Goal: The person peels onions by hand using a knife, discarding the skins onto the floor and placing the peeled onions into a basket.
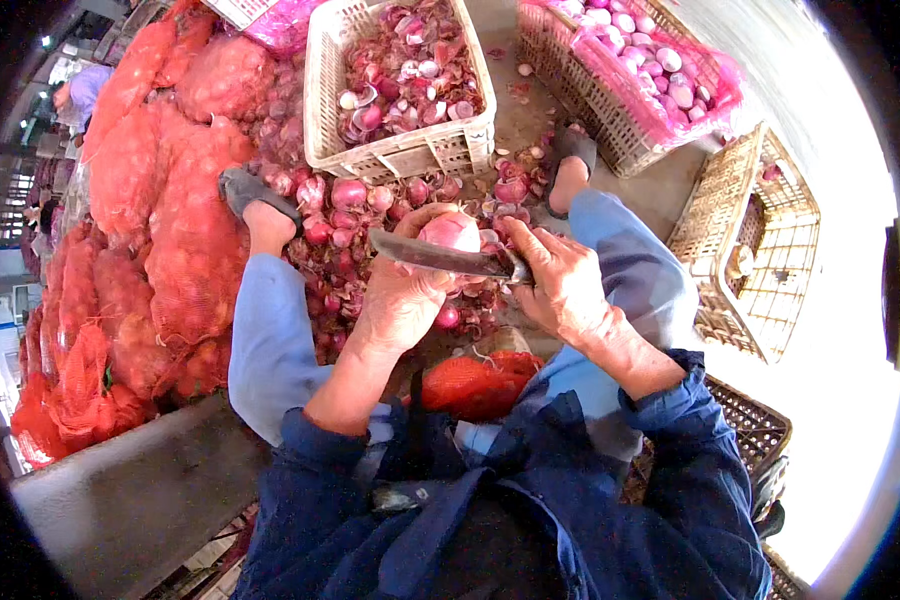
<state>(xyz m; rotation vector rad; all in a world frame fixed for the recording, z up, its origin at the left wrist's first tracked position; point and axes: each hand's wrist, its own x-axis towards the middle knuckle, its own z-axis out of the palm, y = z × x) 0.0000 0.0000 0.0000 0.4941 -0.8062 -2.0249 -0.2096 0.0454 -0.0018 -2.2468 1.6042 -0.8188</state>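
Sacks of red mesh (195, 235) bulge at the far left, beside loose onions (349, 193) that lie on the floor between the person's feet. Just above these stands a cream crate (400, 162) holding skins, scraps and a few onion pieces. Next comes the left hand (402, 292), closed around a pinkish onion (452, 229) held up in front of the body, its top standing clear of the fingers. A firm but light grip suits this round, probably slick thing, with fingertips curled behind it and out of the edge's path. A knife (435, 257) crosses the near face of the onion, its tip pointing left over the left hand; whether the edge has bitten in cannot be made out from this angle. Short, shallow strokes would spare the flesh, and turning the onion to meet the blade is safer than reaching around with it. The right hand (565, 283) is clamped on the knife's handle; a steady wrist helps control the tip. Farther right stand a crate with pink lining (730, 92), full of pale purple onions, and a pale slatted crate (707, 228) near the bright floor.
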